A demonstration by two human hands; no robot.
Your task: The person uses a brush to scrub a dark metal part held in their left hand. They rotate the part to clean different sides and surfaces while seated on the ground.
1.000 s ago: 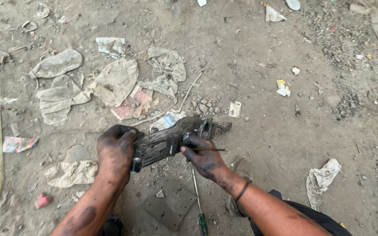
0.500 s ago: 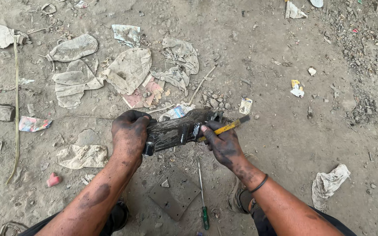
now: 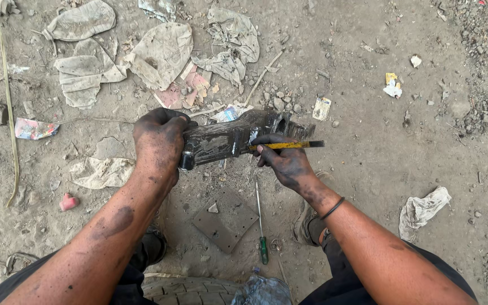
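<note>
Left end of the greasy metal part (image 3: pixel 232 138) hidden under the left hand (image 3: pixel 158 144). Tip of the yellow-handled tool (image 3: pixel 286 146) lost behind the right hand (image 3: pixel 284 161). Tyre (image 3: pixel 190 291) below the hands cut off by the bottom edge.

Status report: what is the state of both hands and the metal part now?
Left hand grips greasy metal part. Right hand holds yellow-handled tool against it. Nothing in the way.

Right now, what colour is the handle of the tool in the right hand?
Yellow with a dark tip, seen in the head view: the tool held by the right hand.
</note>
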